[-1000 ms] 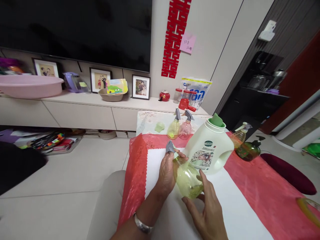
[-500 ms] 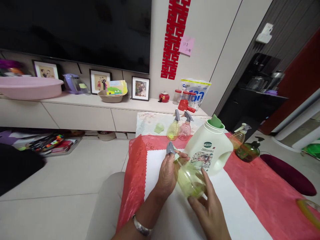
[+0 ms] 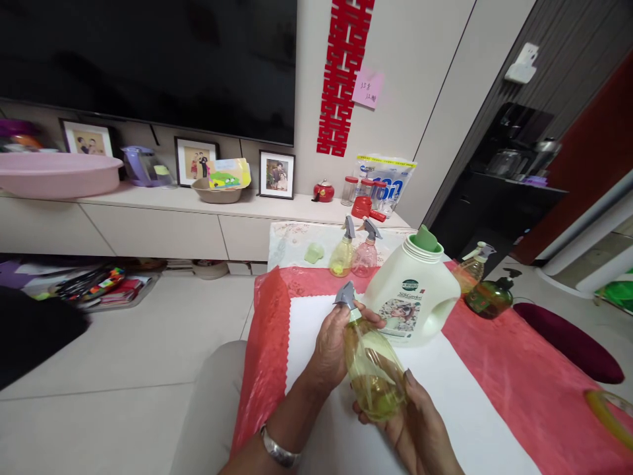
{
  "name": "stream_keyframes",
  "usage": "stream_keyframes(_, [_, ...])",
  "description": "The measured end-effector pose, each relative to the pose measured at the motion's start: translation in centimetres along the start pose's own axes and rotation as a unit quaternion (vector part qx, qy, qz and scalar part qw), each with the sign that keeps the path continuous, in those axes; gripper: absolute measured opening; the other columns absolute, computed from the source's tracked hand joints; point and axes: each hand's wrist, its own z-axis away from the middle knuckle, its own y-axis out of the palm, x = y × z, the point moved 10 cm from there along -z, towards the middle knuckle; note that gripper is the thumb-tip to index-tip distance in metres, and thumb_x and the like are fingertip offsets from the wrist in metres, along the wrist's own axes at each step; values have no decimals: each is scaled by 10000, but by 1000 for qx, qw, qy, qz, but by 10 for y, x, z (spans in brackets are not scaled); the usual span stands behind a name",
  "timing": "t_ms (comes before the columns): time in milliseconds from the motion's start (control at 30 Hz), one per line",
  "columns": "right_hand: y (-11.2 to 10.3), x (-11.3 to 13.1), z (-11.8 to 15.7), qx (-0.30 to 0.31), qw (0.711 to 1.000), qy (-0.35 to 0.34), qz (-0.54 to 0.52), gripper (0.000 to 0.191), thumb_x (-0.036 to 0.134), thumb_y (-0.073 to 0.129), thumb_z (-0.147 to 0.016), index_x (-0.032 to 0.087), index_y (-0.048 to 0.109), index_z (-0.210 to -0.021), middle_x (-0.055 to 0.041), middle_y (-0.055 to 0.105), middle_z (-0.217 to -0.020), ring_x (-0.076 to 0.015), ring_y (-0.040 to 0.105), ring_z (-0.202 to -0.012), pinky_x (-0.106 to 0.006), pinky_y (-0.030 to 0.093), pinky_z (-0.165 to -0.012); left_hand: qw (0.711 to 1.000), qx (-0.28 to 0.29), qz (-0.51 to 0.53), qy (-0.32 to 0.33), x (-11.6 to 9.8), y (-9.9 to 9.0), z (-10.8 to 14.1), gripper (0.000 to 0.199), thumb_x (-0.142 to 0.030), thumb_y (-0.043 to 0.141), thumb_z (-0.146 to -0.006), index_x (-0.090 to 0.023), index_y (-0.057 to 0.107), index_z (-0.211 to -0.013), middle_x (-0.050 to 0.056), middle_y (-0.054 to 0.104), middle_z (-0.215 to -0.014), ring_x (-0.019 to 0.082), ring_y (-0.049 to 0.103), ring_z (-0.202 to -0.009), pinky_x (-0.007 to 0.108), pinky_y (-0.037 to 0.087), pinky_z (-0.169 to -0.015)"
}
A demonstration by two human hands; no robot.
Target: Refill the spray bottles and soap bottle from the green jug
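Note:
A clear yellow-green spray bottle with a grey trigger head is tilted between my hands, its base toward me. My left hand wraps round its neck just below the trigger. Lower down, my right hand cups the base, fingers underneath and thumb along the side. Just behind stands a large pale green detergent jug, its green spout showing in the uncapped mouth. Two smaller spray bottles, one yellow and one pink, stand upright beyond, near a light green cap-like piece.
A red plastic cover and a white sheet lie over the table. To the right stand an amber spray bottle and a dark green pump bottle. A roll of tape lies at the right edge. Behind runs a low cabinet.
The spray bottle has turned in my hands and its trigger head now points more to the left. My right hand has shifted from the bottle's side to under its base.

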Motion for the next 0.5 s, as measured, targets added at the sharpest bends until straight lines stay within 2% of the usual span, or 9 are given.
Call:
stream_keyframes(133, [7,23,4,11,991,-102,81,793,546,756,-703,215,495,-1375,-123,497,-1378,-296,531,-1209,-362,492,-923,998,63,-18,2,0,12,4,381,-477,680,-843,-161,644,-1051,122,723,-1024,273,686,-996,432,454,-1000])
stream_keyframes(233, [13,45,18,5,973,-175,150,894,538,746,-678,247,410,-1454,-105,434,-1443,-329,410,-1339,-410,447,-1015,993,110,-33,-12,4,19,7,578,-619,720,-746,-157,646,-1084,146,704,-1094,310,652,-1077,437,442,-1002])
stream_keyframes(367, [-1,67,39,-85,937,-244,235,1064,514,780,-670,239,236,-1542,-138,415,-1448,-369,360,-1369,-472,430,-1036,981,173,-65,-50,16,28,14,706,-679,764,-636,-167,659,-1111,157,682,-1152,322,611,-1142,416,428,-997])
stream_keyframes(433, [-15,69,44,-142,915,-270,266,1124,517,797,-664,221,178,-1554,-157,386,-1464,-382,342,-1375,-482,422,-1045,969,216,-77,-88,27,35,22,762,-612,841,-581,-200,635,-1188,148,656,-1214,329,590,-1179,423,423,-1003])
stream_keyframes(500, [-28,63,44,-184,890,-288,302,1102,546,787,-685,212,183,-1544,-164,358,-1476,-376,338,-1377,-487,385,-1084,956,250,-76,-136,38,42,31,862,-494,916,-533,-261,571,-1288,126,620,-1284,329,579,-1206,435,425,-1007])
